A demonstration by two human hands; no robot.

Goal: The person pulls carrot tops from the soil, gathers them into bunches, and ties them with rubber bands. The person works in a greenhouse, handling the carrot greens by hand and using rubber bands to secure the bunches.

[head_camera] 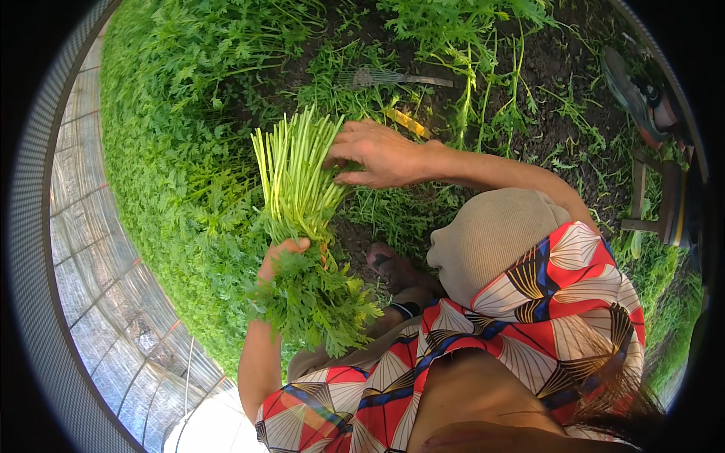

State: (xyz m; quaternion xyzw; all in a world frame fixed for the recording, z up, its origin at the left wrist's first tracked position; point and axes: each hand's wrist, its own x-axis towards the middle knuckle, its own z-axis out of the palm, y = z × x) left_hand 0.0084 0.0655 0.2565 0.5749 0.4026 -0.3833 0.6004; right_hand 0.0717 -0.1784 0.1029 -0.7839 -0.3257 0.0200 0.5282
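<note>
A bunch of leafy greens with toothed leaves, like garland chrysanthemum (297,175), is gripped in my left hand (281,255). Its pale cut stems point away from me and its leafy tops (323,306) hang towards my lap. Leaves cover part of that hand. A thin orange strip (323,256) shows at the bunch's middle; whether it circles the bunch is hidden. My right hand (379,153) is at the right side of the stems, thumb and fingers apart, fingertips against or just beside them.
A small wire hand rake (374,77) and a yellow strip (410,123) lie on littered soil beyond my right hand. Dense greens (187,141) grow leftward, against clear plastic sheeting (102,238). My knee (498,238) is near; another person's shoe (628,93) and a low stool (651,198) are at right.
</note>
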